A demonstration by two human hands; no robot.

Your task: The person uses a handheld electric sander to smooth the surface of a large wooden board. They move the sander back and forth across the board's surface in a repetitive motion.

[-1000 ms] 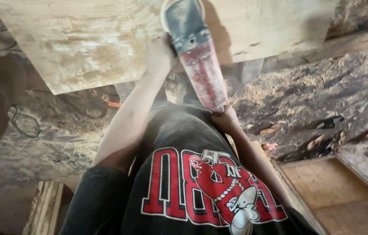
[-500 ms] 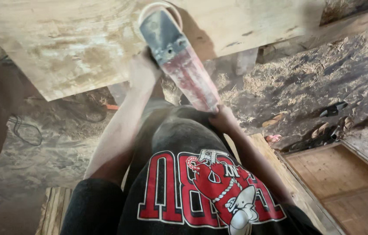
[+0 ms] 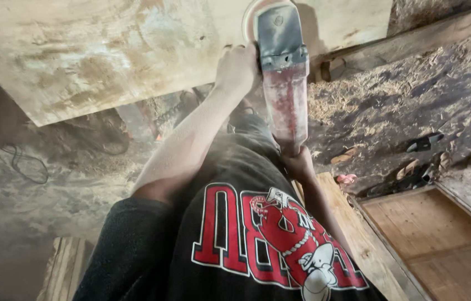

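Plywood fills the top of the view: one broad, pale, stained sheet [image 3: 107, 61], lying flat above the left grip and reaching well out to its left. One angle grinder [image 3: 284, 83] rests on that sheet, its grey head and round guard just beyond the left grip, its dusty red body running back toward the right grip.

Left hand [image 3: 238, 69] is wrapped closed against the side of the grinder's head; whether a side handle sits inside that grip cannot be told. Right hand [image 3: 298, 164] is closed round the rear end of the red body, close to the black printed shirt [image 3: 257, 239].

Judging from the hold, the work goes best with both grips firm, the disc kept at a shallow, steady angle to the sheet, pressure light, and the forearms clear of the guard.

Below and right of the right grip lies one open wooden frame [image 3: 430, 234]. Sawdust and shavings cover the floor [image 3: 402, 106]; one dark cable [image 3: 23, 167] trails far left of the left grip.
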